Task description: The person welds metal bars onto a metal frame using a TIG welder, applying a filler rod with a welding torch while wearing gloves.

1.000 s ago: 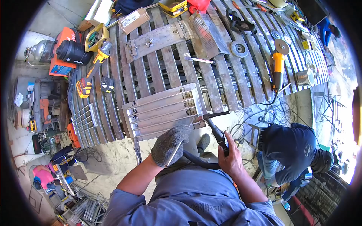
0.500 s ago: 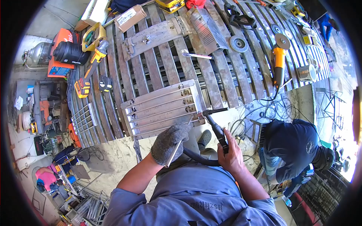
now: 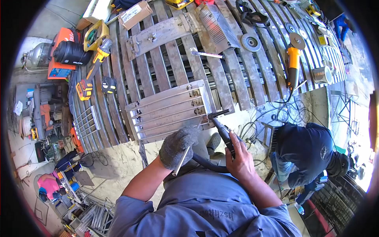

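Observation:
My left hand (image 3: 177, 147), in a grey knit glove, grips a thin metal filler rod (image 3: 182, 158) that slants up toward the near right corner of a steel slatted frame (image 3: 167, 111). My bare right hand (image 3: 240, 158) holds a black welding torch (image 3: 222, 129) by its handle. The torch's bent head sits at the frame's near right corner, close to the rod's upper end. A black hose (image 3: 207, 165) runs from the torch back toward my body. The frame lies flat on the slatted steel workbench (image 3: 237, 85).
On the bench lie a yellow angle grinder (image 3: 292, 67), a grinding disc (image 3: 250, 42), a second steel frame (image 3: 160, 35), a tape measure (image 3: 109, 85), a yellow drill (image 3: 92, 71) and a cardboard box (image 3: 136, 15). A person in dark blue (image 3: 306, 152) crouches at the right. Cables (image 3: 272, 118) cover the floor.
The torch head has shifted slightly left and nearer to the frame's corner. My right hand has moved up a little along the handle. The left hand and rod stay put.

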`<state>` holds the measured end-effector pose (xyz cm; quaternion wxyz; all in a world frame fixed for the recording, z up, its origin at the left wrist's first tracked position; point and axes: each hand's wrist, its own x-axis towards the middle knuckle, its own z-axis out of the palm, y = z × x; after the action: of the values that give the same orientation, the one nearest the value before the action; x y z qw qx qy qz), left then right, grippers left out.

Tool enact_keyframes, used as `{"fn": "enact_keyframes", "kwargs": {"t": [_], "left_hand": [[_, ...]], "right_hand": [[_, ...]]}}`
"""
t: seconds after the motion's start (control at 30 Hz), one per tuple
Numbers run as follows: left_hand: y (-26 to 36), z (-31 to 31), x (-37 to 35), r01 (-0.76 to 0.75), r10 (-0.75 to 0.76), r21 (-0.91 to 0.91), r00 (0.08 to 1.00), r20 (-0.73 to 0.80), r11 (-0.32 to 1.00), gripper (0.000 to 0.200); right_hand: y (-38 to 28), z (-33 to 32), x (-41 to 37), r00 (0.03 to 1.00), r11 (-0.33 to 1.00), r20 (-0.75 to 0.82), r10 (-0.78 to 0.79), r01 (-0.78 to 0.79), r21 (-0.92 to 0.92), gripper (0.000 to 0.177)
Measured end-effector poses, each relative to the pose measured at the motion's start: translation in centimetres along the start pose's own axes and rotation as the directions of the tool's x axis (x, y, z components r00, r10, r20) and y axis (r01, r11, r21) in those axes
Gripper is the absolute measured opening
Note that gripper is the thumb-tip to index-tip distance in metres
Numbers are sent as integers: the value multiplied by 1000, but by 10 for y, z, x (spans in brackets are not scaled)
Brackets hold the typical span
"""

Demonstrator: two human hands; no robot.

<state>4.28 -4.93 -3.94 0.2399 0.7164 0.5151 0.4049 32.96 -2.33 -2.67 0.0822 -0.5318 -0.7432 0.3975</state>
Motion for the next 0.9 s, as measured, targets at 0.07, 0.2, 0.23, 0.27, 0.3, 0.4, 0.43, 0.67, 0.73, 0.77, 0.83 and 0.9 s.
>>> {"fn": "enact_keyframes", "kwargs": {"t": [0.07, 0.2, 0.23, 0.27, 0.3, 0.4, 0.43, 0.67, 0.73, 0.77, 0.83, 0.9], "left_hand": [[-1, 0, -3, 3, -3, 3, 1000, -14, 1000, 26], [-4, 4, -11, 62, -63, -52, 998, -8, 997, 27], [-5, 3, -11, 55, -55, -57, 998, -7, 997, 27], [-5, 2, -9, 47, -48, -61, 999, -6, 997, 27], [-5, 1, -8, 40, -40, -67, 999, -5, 997, 27], [-5, 2, -8, 15, -16, -62, 1000, -27, 998, 26], [-6, 3, -9, 22, -24, -84, 999, -24, 996, 26], [-4, 0, -4, -1, 0, -59, 1000, -20, 998, 28], [-4, 0, -4, -11, 10, -38, 1000, -24, 999, 29], [-4, 0, -5, -4, 3, -28, 1000, -20, 1000, 29], [-4, 0, -6, -5, 4, -24, 1000, -24, 1000, 30], [-8, 3, -8, -23, 21, -38, 999, -41, 999, 32]], "right_hand": [[-4, 1, 2, 1000, 1000, -1, -7, 7, -3, 72], [-5, 1, 3, 1000, 1000, 30, -8, 9, -30, 73], [-6, 1, 3, 999, 999, 41, -2, 4, -44, 74], [-9, 1, 3, 999, 998, 52, 4, -1, -58, 74], [-10, 1, 3, 998, 997, 64, 11, -6, -73, 74], [-5, 8, 4, 995, 987, -13, -104, 101, -126, 73], [-5, 8, 4, 994, 986, -20, -110, 107, -126, 73], [-8, 10, 7, 992, 984, -24, -124, 120, -133, 73], [-12, 7, 7, 997, 989, 10, -78, 79, -124, 72], [-15, 5, 7, 999, 992, 38, -39, 43, -121, 72], [-19, 2, 7, 997, 993, 74, 11, -2, -117, 72], [-22, 0, 9, 995, 993, 92, 33, -22, -113, 72]]}}
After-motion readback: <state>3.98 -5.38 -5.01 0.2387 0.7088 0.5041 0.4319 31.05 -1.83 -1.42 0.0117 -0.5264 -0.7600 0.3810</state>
